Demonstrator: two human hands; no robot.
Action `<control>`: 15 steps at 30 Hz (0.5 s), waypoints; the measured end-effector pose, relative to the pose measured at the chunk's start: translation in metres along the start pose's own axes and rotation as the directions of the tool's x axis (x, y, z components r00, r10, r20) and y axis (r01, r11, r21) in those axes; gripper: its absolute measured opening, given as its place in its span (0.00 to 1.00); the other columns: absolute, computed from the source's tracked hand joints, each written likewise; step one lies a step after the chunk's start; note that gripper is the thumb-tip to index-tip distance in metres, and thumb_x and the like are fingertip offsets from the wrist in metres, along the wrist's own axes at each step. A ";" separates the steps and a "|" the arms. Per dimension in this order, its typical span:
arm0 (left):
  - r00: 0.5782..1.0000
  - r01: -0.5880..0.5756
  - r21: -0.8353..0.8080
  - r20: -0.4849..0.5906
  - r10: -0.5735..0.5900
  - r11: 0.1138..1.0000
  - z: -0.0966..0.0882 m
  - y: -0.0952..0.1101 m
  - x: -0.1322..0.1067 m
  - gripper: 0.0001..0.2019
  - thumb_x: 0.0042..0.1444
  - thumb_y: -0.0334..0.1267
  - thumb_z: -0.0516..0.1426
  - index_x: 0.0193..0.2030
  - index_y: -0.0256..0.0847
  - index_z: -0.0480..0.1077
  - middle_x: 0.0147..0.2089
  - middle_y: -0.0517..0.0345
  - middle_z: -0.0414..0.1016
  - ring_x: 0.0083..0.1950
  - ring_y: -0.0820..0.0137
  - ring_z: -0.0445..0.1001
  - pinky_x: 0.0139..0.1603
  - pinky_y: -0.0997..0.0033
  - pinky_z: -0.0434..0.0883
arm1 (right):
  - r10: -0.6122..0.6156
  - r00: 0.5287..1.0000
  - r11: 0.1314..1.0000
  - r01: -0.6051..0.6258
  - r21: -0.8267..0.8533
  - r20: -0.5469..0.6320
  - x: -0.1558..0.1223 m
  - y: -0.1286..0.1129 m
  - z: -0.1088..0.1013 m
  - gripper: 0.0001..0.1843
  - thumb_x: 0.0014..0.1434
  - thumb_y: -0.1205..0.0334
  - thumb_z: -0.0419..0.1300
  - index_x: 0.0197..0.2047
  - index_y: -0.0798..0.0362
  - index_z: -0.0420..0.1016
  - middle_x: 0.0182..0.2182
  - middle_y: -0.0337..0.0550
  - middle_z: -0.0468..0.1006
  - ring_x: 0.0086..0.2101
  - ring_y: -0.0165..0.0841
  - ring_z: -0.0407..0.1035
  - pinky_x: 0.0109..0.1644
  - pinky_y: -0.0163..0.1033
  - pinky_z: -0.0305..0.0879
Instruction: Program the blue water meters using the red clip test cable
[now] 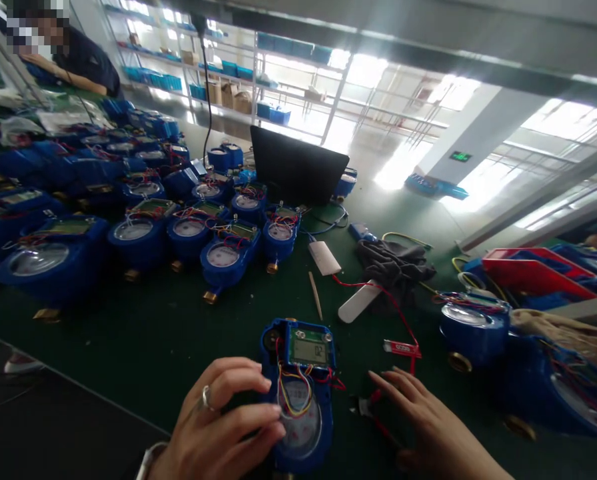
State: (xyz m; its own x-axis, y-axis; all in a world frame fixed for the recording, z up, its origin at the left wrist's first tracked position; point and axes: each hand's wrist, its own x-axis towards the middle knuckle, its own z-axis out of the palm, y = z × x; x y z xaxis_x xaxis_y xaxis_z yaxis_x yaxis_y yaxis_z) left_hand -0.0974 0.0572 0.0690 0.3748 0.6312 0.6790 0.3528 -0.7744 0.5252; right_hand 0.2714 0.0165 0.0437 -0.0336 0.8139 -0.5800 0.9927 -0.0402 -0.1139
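Note:
A blue water meter lies in front of me, its circuit board and small display exposed, with loose red, yellow and white wires across its round dial. My left hand, with a ring on one finger, is at the meter's left side. Its fingers are curved and apart, their tips by the wires and dial edge; the thumb is hidden. To the right of the meter, my right hand hovers at or rests by small red-handled cutters. Those fingers are stretched out, and I cannot tell whether they touch the handles.
Several blue meters crowd the left of the green table, others stand at right. Beyond my hands lie a red battery, white box, thin stick, white strip, dark cloth and black screen. A person sits far left.

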 end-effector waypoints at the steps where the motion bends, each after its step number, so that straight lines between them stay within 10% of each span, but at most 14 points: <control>1: 0.999 -0.032 0.036 0.016 0.031 0.999 -0.001 0.001 0.004 0.04 0.64 0.31 0.59 0.39 0.41 0.74 0.42 0.56 0.72 0.50 0.68 0.71 0.48 0.73 0.73 | -0.040 0.999 0.999 0.040 -0.009 -0.034 0.001 0.003 0.003 0.55 0.40 0.74 0.67 0.70 0.41 0.58 0.67 0.48 0.63 0.64 0.56 0.58 0.65 0.60 0.59; 7: 0.995 -0.094 0.196 0.054 0.085 0.976 0.006 0.002 0.005 0.11 0.68 0.27 0.53 0.43 0.42 0.76 0.40 0.58 0.75 0.45 0.70 0.71 0.47 0.68 0.72 | -0.181 0.971 0.983 0.175 -0.051 -0.158 -0.008 -0.001 0.000 0.36 0.44 0.67 0.62 0.60 0.44 0.75 0.54 0.51 0.75 0.51 0.53 0.72 0.54 0.61 0.69; 15: 0.995 -0.099 0.124 -0.005 0.100 0.987 0.001 0.002 -0.002 0.08 0.67 0.29 0.55 0.43 0.38 0.75 0.40 0.56 0.78 0.42 0.71 0.75 0.40 0.74 0.76 | -0.109 0.767 0.926 0.309 0.215 -0.632 -0.021 -0.003 0.009 0.19 0.60 0.59 0.52 0.52 0.51 0.72 0.54 0.54 0.73 0.61 0.56 0.61 0.70 0.69 0.35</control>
State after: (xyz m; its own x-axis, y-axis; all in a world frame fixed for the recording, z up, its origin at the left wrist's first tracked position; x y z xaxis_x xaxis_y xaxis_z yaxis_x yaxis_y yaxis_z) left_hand -0.0965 0.0550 0.0682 0.4036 0.5504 0.7308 0.4181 -0.8215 0.3878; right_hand 0.2680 -0.0056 0.0493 -0.0608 0.9951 0.0778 0.8840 0.0899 -0.4587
